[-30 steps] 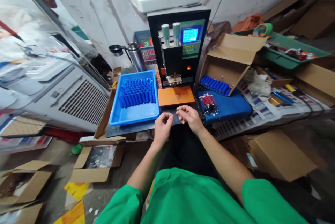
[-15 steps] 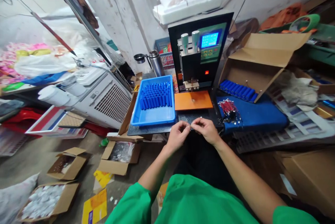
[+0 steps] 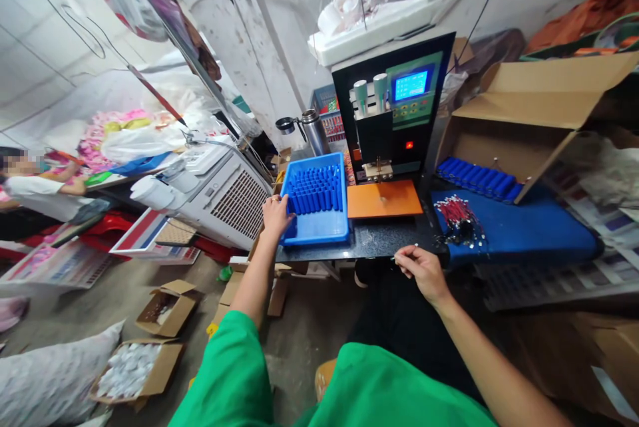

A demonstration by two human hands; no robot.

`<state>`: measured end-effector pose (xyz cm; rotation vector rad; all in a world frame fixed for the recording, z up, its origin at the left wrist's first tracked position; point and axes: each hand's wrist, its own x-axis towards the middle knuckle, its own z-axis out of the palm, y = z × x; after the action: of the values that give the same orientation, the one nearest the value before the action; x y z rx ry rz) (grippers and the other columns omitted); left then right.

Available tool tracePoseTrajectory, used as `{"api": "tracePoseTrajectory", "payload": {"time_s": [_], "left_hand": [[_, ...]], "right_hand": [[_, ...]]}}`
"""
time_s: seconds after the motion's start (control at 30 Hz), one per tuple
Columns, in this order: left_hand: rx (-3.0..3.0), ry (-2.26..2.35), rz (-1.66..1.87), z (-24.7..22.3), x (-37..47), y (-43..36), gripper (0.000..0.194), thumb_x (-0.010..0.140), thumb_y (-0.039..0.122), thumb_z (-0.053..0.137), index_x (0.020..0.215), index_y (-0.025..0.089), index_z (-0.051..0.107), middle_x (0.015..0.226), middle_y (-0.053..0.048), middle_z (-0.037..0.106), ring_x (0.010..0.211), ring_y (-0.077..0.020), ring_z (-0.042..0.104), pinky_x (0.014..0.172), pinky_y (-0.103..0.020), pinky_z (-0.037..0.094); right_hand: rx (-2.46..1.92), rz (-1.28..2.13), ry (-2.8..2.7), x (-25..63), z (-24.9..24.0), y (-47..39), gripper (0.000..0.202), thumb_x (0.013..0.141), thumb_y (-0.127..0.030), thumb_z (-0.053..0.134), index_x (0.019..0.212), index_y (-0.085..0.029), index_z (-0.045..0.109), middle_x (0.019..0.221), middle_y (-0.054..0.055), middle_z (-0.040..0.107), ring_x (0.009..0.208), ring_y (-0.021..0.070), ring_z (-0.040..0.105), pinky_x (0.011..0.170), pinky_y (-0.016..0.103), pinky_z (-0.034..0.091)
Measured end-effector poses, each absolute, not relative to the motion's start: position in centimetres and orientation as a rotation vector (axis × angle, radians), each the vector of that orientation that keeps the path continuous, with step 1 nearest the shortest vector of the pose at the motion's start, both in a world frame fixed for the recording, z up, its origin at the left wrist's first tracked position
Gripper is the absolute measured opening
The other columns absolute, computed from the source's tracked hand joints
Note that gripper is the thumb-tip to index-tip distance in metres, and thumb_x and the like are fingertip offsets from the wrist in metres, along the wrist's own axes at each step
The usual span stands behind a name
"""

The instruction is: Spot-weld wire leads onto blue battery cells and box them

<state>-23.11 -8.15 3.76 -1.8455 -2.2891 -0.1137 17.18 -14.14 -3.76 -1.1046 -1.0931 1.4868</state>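
Note:
My left hand [image 3: 277, 215] is at the left rim of a blue plastic tray [image 3: 319, 235], its fingers curled over the edge and the thumb toward the inside. Rows of blue-wrapped cylindrical cells [image 3: 314, 191] stand upright in the back of the tray. My right hand [image 3: 418, 269] is over the front edge of the black bench [image 3: 369, 244], fingertips pinched together. A tiny pale bit shows at those fingertips, too small to name. Beyond it is a machine [image 3: 394, 108] with a lit screen and an orange plate [image 3: 384, 199] in front.
A bundle of red and black wires [image 3: 458, 219] lies on a blue surface [image 3: 524, 231] to the right. Behind it an open carton [image 3: 539, 104] holds blue cell packs [image 3: 476, 177]. A steel flask [image 3: 314, 133] stands behind the tray. Another person [image 3: 40, 184] is at far left.
My hands were together in front of the bench; the left has moved left to the tray's rim. The right has shifted slightly right, still pinched. The view has turned left.

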Motion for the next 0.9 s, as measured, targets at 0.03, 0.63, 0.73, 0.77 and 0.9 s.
{"api": "tracePoseTrajectory", "payload": {"time_s": [0.03,0.63,0.73,0.77,0.9], "left_hand": [[-1.84,-2.304,-0.052,3.7,-23.7,-7.9,0.069,0.079,0.03,0.076,0.142,0.018,0.051,0.139,-0.022,0.051,0.13,-0.0397,0.043,0.106,-0.051,0.035],[-1.895,-2.218,-0.335,2.4,-25.6,-9.2,0.016,0.076,0.025,0.076,0.089,0.02,0.067,0.117,-0.014,0.064,0.12,-0.0339,0.052,0.103,-0.047,0.044],[-1.895,-2.211,-0.406,3.2,-24.7,-10.3,0.014,0.08,0.032,0.074,0.087,0.021,0.068,0.094,-0.011,0.07,0.105,-0.0325,0.06,0.093,-0.045,0.046],[-1.884,-2.214,-0.467,3.5,-24.1,-10.4,0.016,0.081,0.035,0.074,0.087,0.022,0.068,0.087,-0.009,0.07,0.097,-0.0309,0.062,0.088,-0.042,0.047],[-1.89,-2.195,-0.905,5.2,-19.9,-9.6,0.027,0.078,0.043,0.079,0.09,0.021,0.069,0.074,-0.004,0.066,0.071,-0.0208,0.06,0.07,-0.032,0.045]], "right_hand": [[-1.107,1.497,-1.087,17.2,-3.9,-14.4,0.028,0.065,-0.047,0.08,0.066,-0.021,0.069,0.056,0.002,0.059,0.046,0.0122,0.049,0.042,0.026,0.037],[-1.136,1.553,-0.953,17.7,-4.6,-15.2,0.039,0.061,-0.051,0.084,0.068,-0.016,0.068,0.059,0.002,0.061,0.048,0.0097,0.049,0.042,0.022,0.036],[-1.129,1.544,-0.947,17.9,-4.7,-15.1,0.037,0.063,-0.05,0.083,0.068,-0.016,0.068,0.059,0.002,0.061,0.048,0.0095,0.049,0.042,0.021,0.036],[-1.126,1.54,-0.944,18.0,-4.7,-15.0,0.036,0.064,-0.049,0.083,0.069,-0.016,0.068,0.059,0.002,0.061,0.048,0.0095,0.049,0.042,0.021,0.036],[-1.114,1.512,-0.92,18.1,-4.3,-14.4,0.034,0.065,-0.048,0.081,0.069,-0.017,0.066,0.058,0.001,0.061,0.048,0.0094,0.049,0.042,0.021,0.035]]}}
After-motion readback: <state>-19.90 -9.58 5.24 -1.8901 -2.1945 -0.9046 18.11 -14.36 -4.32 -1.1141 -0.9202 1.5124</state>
